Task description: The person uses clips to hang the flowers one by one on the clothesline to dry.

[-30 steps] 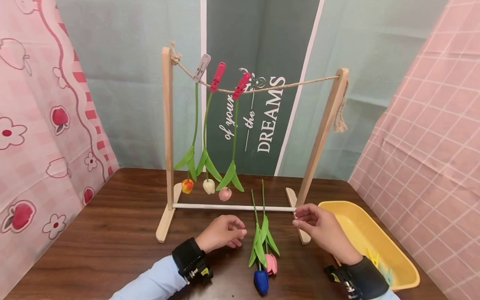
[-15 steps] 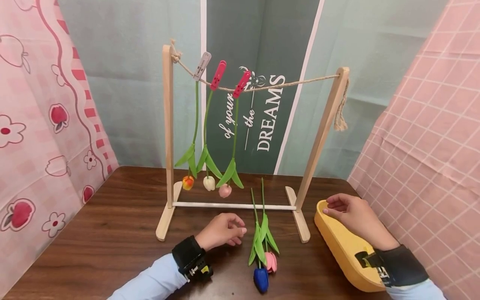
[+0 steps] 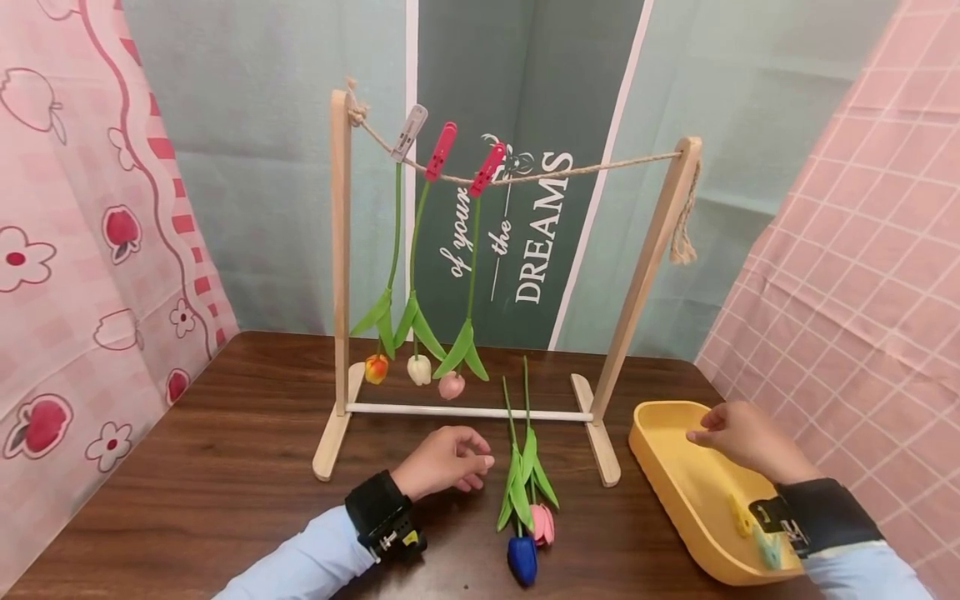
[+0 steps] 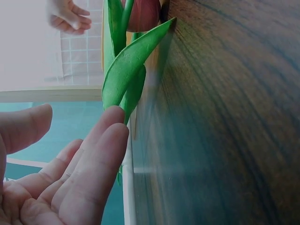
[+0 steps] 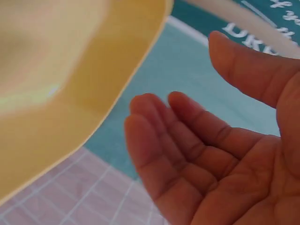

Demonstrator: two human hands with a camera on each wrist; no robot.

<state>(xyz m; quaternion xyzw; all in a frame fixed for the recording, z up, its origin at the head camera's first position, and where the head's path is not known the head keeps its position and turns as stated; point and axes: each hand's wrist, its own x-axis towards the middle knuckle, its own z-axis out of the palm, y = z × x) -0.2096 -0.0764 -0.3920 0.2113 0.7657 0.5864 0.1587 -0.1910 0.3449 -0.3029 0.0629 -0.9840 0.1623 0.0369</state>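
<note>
My right hand (image 3: 757,442) hovers over the yellow tray (image 3: 660,483); in the right wrist view its palm is bare and the fingers are loosely bent. Inside the tray lie a yellow clothespin (image 3: 741,514) and a light blue clothespin (image 3: 768,548), partly behind my wrist. My left hand (image 3: 444,462) rests low over the table with relaxed fingers and nothing in them. Just right of it lie two artificial tulips, a blue tulip (image 3: 522,560) and a pink tulip (image 3: 542,525), stems pointing away from me. The left wrist view shows my fingertips close by a green leaf (image 4: 129,63).
A wooden frame (image 3: 341,250) stands behind my hands, with a rope (image 3: 585,169) strung across its top. Three tulips hang head down from it: orange (image 3: 377,368), white (image 3: 419,370) and pale pink (image 3: 452,385). One grey clothespin (image 3: 410,133) and two red ones hold them.
My right hand has moved right, from beside the frame's right foot to over the yellow tray. The tray has shifted slightly left at its near end. My left hand stays in place.
</note>
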